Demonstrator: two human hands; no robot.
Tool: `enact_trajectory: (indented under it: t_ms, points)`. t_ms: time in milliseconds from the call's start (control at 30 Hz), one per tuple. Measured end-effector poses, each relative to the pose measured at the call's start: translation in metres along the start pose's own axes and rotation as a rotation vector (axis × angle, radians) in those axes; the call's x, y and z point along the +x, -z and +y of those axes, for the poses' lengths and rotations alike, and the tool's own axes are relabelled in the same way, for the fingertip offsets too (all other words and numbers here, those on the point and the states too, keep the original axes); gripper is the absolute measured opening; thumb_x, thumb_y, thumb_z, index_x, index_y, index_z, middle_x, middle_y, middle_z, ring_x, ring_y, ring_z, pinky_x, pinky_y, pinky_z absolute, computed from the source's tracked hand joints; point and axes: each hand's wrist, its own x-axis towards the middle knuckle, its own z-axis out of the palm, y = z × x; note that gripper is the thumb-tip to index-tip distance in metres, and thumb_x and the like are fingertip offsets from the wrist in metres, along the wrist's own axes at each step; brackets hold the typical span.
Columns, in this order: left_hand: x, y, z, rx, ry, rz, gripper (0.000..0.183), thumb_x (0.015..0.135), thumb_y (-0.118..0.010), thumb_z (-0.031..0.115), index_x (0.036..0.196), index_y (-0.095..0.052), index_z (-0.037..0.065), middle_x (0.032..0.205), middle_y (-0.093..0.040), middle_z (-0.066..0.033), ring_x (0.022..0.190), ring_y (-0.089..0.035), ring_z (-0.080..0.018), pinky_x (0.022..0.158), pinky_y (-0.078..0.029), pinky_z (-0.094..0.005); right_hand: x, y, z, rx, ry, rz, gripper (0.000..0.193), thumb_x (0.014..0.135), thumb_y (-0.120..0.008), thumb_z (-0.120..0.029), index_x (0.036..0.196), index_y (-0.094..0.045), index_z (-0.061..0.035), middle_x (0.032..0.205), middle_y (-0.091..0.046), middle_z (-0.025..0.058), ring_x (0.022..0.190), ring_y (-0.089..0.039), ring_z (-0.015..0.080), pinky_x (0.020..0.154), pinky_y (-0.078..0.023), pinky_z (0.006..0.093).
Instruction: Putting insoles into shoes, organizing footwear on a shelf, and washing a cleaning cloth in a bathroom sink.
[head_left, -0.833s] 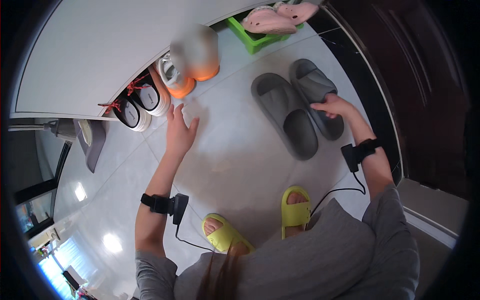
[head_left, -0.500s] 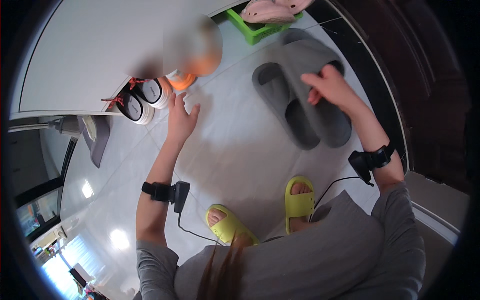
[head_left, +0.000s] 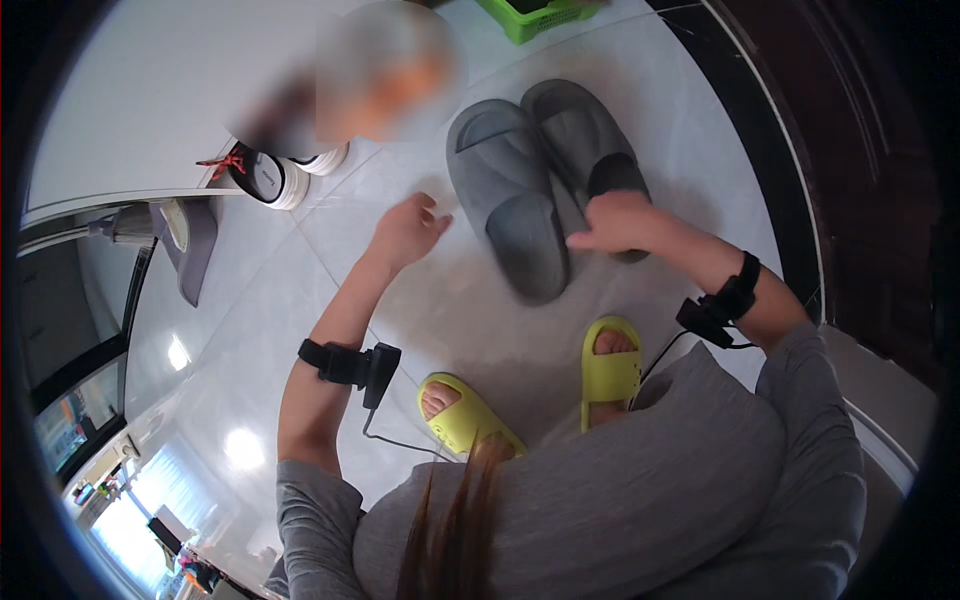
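Pale-tiled floor (head_left: 690,130) | left hand (head_left: 405,232) half-curled, empty | right hand (head_left: 617,220) over grey, broad-strapped rubbery slide (head_left: 583,125), perhaps steadying it; I can't tell grip

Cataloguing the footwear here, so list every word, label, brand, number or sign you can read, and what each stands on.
None can be quoted; nothing reads clearly.
Black-and-white shoe: a small dark print inside, too small to read.
Left yellow slipper: faint marks on the strap, too small to make out as letters.
Gray slippers: no lettering shows.
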Motion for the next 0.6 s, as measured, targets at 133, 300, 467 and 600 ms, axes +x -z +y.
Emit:
enact_trajectory:
  t_ms: [133, 300, 467, 600]
  points:
    - [0.002, -0.031, 0.027, -0.319, 0.159, -0.331, 0.056, 0.077, -0.060, 0.039, 0.103, -0.047, -0.009, 0.082, -0.060, -0.0146, 0.075, -0.060, -0.0221, 0.066, -0.048, -0.0309, 0.010, -0.019, 0.055, 0.154, -0.165, 0.374, 0.056, 0.070, -0.062, -0.049, 0.082, -0.052, 0.0046, 0.075, -0.059, 0.0173, 0.075, -0.059, 0.0325, 0.066, -0.047, 0.0378]
    - [0.016, -0.038, 0.032, -0.589, 0.113, -0.567, 0.046, 0.077, -0.063, 0.033, 0.093, -0.049, -0.008, 0.076, -0.058, -0.0091, 0.065, -0.058, -0.0133, 0.055, -0.047, -0.0240, 0.033, -0.020, 0.023, 0.352, -0.023, 0.374, 0.064, 0.063, -0.069, -0.049, 0.083, -0.048, 0.0070, 0.082, -0.057, 0.0225, 0.077, -0.057, 0.0355, 0.067, -0.045, 0.0391]
    - [0.032, -0.026, 0.035, -0.418, 0.089, -0.673, 0.037, 0.078, -0.061, 0.032, 0.089, -0.050, -0.001, 0.077, -0.056, -0.0053, 0.068, -0.056, -0.0118, 0.057, -0.046, -0.0235, 0.052, -0.029, 0.025, 0.468, -0.143, 0.587, 0.052, 0.064, -0.068, -0.044, 0.072, -0.052, 0.0047, 0.067, -0.058, 0.0182, 0.067, -0.058, 0.0326, 0.063, -0.046, 0.0392]
    - [0.036, -0.025, 0.026, -0.383, 0.142, -0.663, 0.034, 0.081, -0.060, 0.032, 0.091, -0.049, 0.002, 0.081, -0.057, -0.0053, 0.072, -0.056, -0.0124, 0.060, -0.046, -0.0247, 0.060, -0.025, 0.015, 0.363, -0.076, 0.630, 0.039, 0.066, -0.065, -0.036, 0.065, -0.053, 0.0009, 0.065, -0.057, 0.0175, 0.066, -0.058, 0.0336, 0.061, -0.046, 0.0415]
